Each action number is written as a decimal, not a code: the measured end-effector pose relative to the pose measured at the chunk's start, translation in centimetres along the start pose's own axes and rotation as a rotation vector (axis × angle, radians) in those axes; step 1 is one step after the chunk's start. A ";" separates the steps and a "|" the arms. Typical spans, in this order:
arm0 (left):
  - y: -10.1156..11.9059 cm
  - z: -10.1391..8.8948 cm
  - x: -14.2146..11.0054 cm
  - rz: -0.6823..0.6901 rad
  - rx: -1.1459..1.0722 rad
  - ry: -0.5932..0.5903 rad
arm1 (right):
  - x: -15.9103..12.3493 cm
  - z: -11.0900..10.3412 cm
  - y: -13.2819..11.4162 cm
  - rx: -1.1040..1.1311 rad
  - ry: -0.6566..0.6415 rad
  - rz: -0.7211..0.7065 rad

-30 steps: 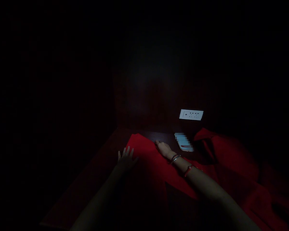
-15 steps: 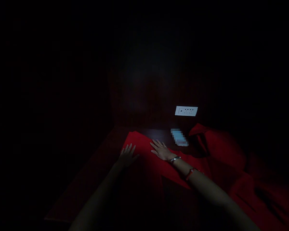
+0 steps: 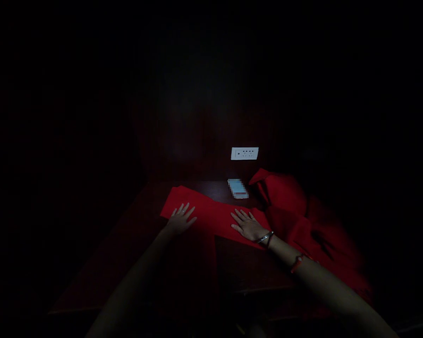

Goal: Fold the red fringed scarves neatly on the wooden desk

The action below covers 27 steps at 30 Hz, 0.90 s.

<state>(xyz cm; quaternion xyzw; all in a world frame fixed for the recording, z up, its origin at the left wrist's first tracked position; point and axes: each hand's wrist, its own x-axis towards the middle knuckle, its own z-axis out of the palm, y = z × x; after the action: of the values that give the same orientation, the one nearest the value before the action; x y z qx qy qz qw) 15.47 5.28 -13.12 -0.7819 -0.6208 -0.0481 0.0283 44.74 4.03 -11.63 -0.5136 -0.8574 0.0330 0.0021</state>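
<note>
A red cloth point(image 3: 207, 217) lies spread across a dark wooden table point(image 3: 127, 225). My left hand point(image 3: 180, 219) rests flat near the cloth's left end, fingers spread, a ring on one finger. Farther right, my right hand point(image 3: 247, 225) also lies flat on the cloth with its fingers apart. A silver bracelet point(image 3: 265, 237) and a red band point(image 3: 296, 264) are on the right arm. To the right the red fabric point(image 3: 285, 192) is bunched in a loose heap. Part of the cloth hangs toward me into shadow, where its lower end is hard to make out.
A phone point(image 3: 238, 188), its lit screen blurred, lies behind the cloth toward the back of the table. Above it a white socket panel point(image 3: 244, 153) is set in the dark wall. The surroundings are too dark to make out.
My right hand has moved to the right along the cloth, so the hands are farther apart. The left hand stays near the left end. The whole view has shifted to the right.
</note>
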 end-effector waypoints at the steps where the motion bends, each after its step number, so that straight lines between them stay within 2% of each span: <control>1: -0.1 -0.1 0.0 0.001 -0.005 -0.013 | -0.6 0.1 0.8 -0.021 0.001 0.039; 6: -0.4 -0.3 0.0 -0.011 -0.024 -0.078 | -4.2 0.1 3.0 -0.081 0.038 0.183; 11: 0.1 -1.1 -0.1 -0.013 0.028 -0.079 | -7.1 -2.5 3.1 -0.205 0.308 0.128; 13: 1.4 -1.9 0.0 0.022 0.046 -0.052 | -8.2 -4.2 3.8 -0.240 0.381 0.203; 15: 3.5 -2.6 0.2 0.083 0.028 -0.007 | -9.2 -5.7 5.0 -0.225 0.377 0.363; 17: 5.9 -2.8 0.6 0.148 -0.017 0.026 | -10.0 -6.9 6.5 -0.131 0.279 0.499; 19: 8.0 -2.3 0.9 0.171 -0.060 0.009 | -10.6 -7.8 7.7 -0.004 0.155 0.550; 21: 9.2 -1.5 1.1 0.144 -0.072 -0.037 | -11.0 -8.6 8.4 0.072 0.094 0.544; 24: 9.6 -0.3 1.3 0.101 -0.067 -0.077 | -11.2 -9.8 8.5 0.026 0.210 0.522; 27: 9.4 -0.1 1.4 0.122 -0.083 -0.090 | -11.3 -10.7 7.9 -0.105 0.299 0.518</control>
<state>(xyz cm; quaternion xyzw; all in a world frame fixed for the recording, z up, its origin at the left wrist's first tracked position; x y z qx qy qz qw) 24.96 4.44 -12.74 -0.8202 -0.5701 -0.0368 -0.0295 57.42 -1.66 -1.12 -0.7136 -0.6887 -0.0880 0.0932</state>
